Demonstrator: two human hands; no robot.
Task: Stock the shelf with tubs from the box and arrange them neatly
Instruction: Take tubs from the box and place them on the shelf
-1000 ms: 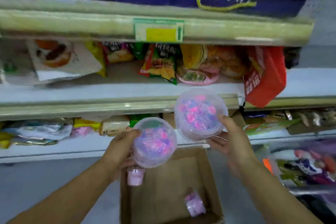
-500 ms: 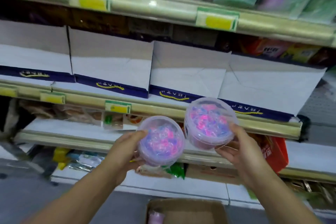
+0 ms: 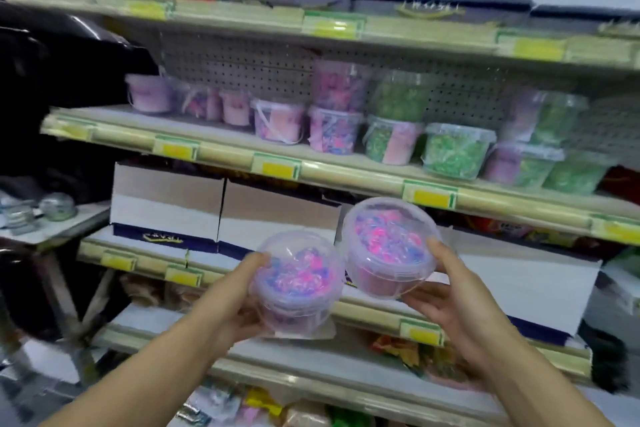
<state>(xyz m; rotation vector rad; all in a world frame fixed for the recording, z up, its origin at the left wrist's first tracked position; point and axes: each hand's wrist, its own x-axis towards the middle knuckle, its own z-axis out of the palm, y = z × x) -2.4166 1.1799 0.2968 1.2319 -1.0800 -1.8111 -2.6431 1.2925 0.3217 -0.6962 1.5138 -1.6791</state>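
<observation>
My left hand point(image 3: 235, 298) grips a clear lidded tub point(image 3: 298, 282) filled with pink and blue pieces, held in front of the lower shelves. Beside it, slightly higher, my right hand point(image 3: 446, 291) grips a second tub of the same kind point(image 3: 389, 246). Above them runs the stocked shelf point(image 3: 221, 151), where several pink tubs point(image 3: 277, 123) stand on the left and several green tubs point(image 3: 453, 151) on the right, some stacked two high. The box is out of view.
White and blue cartons point(image 3: 166, 201) fill the shelf below the tubs. Snack bags point(image 3: 398, 347) lie on the lower shelves. A black mass point(image 3: 52, 97) sits at the left, with a small table point(image 3: 45, 225) beneath it. Perforated back panel point(image 3: 242, 62) behind the tubs.
Both hands have lifted their tubs upward and the view has risen from the box and low shelves to the shelf holding pink and green tubs. The box has dropped out of view.
</observation>
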